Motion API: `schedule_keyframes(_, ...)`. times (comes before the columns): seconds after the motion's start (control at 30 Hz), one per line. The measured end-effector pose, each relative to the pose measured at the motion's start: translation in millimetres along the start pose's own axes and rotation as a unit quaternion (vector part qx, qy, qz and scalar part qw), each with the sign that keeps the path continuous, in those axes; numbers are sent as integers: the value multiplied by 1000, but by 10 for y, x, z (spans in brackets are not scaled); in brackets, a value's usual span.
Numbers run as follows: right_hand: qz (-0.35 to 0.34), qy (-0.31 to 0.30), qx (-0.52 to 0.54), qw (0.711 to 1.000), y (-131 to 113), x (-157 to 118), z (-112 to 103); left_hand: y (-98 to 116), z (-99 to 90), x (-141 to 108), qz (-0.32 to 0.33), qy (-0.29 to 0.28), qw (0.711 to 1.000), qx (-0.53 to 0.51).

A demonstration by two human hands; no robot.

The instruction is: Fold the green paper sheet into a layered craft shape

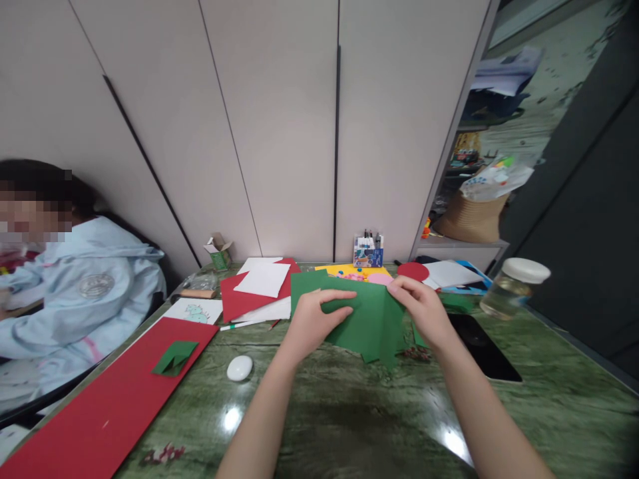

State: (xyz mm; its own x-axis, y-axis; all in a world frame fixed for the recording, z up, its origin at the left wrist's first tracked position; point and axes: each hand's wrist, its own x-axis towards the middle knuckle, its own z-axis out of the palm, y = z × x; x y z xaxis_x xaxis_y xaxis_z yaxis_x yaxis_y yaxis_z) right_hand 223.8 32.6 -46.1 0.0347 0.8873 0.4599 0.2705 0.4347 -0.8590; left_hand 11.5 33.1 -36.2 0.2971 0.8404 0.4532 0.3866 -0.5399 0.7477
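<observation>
A sheet of green paper is held up over the table in front of me, with a crease and an uneven lower edge at its right part. My right hand pinches its upper right edge between thumb and fingers. In front of the sheet is my left hand, its thumb and index finger apart; whether it touches the paper I cannot tell. Part of the pink and yellow paper behind is hidden by the green sheet.
At left, a long red sheet carries a small folded green piece. A white oval object lies nearby. To the right are a black tablet-like slab and a lidded jar. A pen box stands behind. Another person sits at left.
</observation>
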Motion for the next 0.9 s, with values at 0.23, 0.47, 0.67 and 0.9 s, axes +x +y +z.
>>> schedule_keyframes(0.23,32,33,29,999,17,-14,81,7,49,-14,-2,36,999,-1)
schedule_keyframes(0.47,45,43,49,997,14,-7,99,9,58,-13,-5,42,999,6)
schedule_keyframes(0.67,89,50,163,981,51,5,103,21,32,-10,4,51,998,22)
schedule_keyframes(0.9,149,53,246,956,47,-7,131,49,24,-2,3,65,998,19)
